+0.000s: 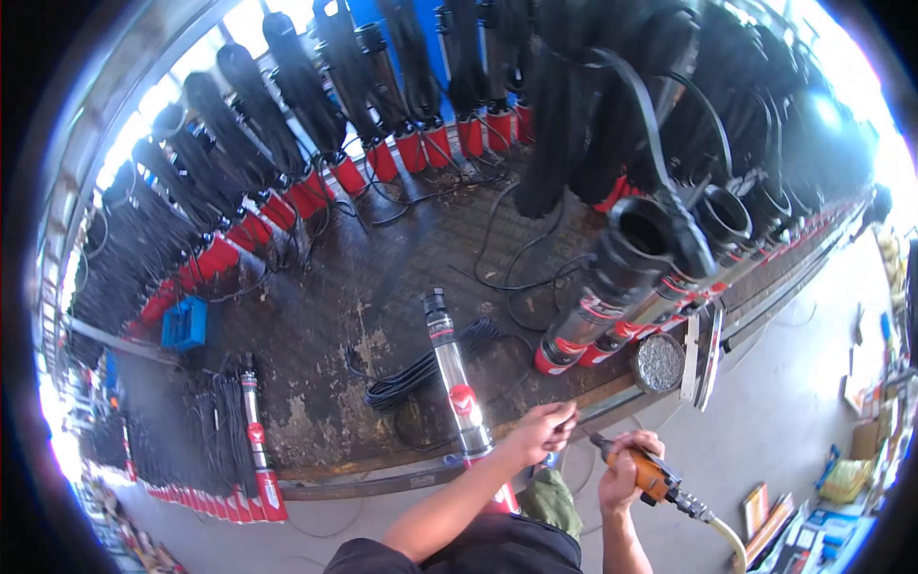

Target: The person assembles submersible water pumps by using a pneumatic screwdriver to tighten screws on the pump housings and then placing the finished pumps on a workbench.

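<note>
My right hand [626, 467] grips an orange air screwdriver [654, 476], with a pale hose [729, 538] running from its rear end. The tool's dark tip points up and left toward my left hand [543, 430]. The left fingers are pinched together just short of that tip; whatever they hold, if anything, is too small to make out. Under my left forearm lies a slim steel pump [467, 411] with red bands and a black top, across the bench's front edge. Its red lower end is partly hidden by the arm. A coiled black cable [411, 383] rests beside it.
Along the back and left of the worn bench [316, 383] stand rows of red-based pumps [411, 150] with black cable bundles. More upright pumps [583, 325] crowd the right. A round dish of small metal parts [659, 363] sits at the front edge; a blue box [184, 323] is far left.
</note>
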The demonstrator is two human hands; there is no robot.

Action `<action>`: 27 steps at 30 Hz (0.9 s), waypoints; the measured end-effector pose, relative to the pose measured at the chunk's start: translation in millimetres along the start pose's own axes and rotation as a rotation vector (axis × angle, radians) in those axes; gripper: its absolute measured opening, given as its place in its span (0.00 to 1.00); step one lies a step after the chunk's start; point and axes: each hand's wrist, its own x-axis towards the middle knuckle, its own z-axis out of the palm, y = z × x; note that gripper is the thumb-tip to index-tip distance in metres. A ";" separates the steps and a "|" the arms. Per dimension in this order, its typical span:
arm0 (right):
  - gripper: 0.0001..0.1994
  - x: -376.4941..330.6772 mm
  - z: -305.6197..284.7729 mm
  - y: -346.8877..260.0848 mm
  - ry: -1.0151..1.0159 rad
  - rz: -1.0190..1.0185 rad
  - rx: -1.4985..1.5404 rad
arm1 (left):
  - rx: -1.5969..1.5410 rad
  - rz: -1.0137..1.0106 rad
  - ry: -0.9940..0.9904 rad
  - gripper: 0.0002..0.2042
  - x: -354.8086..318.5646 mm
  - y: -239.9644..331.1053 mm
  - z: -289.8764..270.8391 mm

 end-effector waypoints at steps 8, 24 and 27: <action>0.14 -15.4 115.3 15.6 -0.285 0.041 0.113 | -0.168 0.312 0.143 0.09 -90.8 39.3 -49.4; 0.11 -0.7 246.6 100.9 -0.791 -0.105 -0.060 | -0.570 0.420 0.152 0.13 -60.1 120.6 -142.4; 0.09 14.1 270.5 136.4 -0.811 -0.099 -0.151 | -0.681 0.451 0.187 0.12 -34.3 149.6 -162.1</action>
